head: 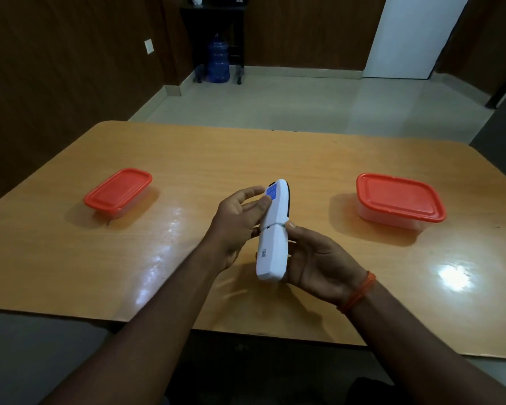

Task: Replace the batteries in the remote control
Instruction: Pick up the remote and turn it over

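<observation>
Above the middle of the table (246, 153), somewhat toward its near edge, the remote control (272, 238) is held clear of the surface. Its white back is turned upward and its length runs from the near edge toward the far edge. Two red-lidded containers are set well apart from it, the left container (118, 192) toward the left edge and the right container (399, 200) toward the right edge. Both lids are on, so what is inside cannot be told.

The upper half of the remote control is held by the left grip (237, 226), with the thumb laid beside the blue label (271, 192). The lower half is cradled by the right grip (319, 258), and the right thumb (292, 226) is set at the seam (273, 225) across the back.

Removal of the battery cover (270, 258) is judged to be the step in hand, and the cover appears not yet displaced. For a clean release, the upper body should be kept fixed by the left grip while firm, flat pressure is applied just below the seam and directed toward the near end. Twisting should be avoided, since a catch could be strained. The cover should be retained in the palm as it comes free, so that nothing is dropped onto the table.
</observation>
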